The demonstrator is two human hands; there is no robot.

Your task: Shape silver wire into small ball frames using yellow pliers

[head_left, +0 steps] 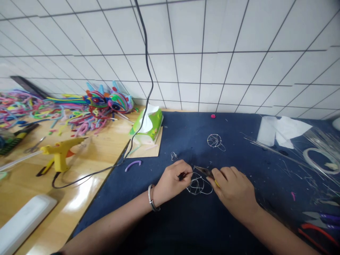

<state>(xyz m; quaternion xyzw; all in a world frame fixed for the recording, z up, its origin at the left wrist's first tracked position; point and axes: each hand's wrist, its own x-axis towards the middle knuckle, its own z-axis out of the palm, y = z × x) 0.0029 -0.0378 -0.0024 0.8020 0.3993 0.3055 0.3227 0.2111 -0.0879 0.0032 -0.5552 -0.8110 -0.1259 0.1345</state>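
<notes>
My right hand (233,189) is wrapped round a pair of needle-nose pliers (203,171), whose jaws point left. Close to the tips, my left hand (176,179) pinches a thin piece of wire in its closed fingers; most of that wire is hidden. Just below, between both hands, a round wire frame (196,186) with a loop on its right side rests on the dark blue mat (170,226). Whether the pinched wire joins this frame I cannot tell. Farther back lie a similar round wire frame (214,141) and a small wire coil (173,156).
At left are a yellow glue gun (61,152) with its cord, a tissue pack (148,124) and a heap of colourful pipe cleaners (92,120). Right holds loose wires (273,150), a wire coil (322,161), white paper (287,131) and red-handled cutters (317,233). A purple piece (132,165) lies nearby.
</notes>
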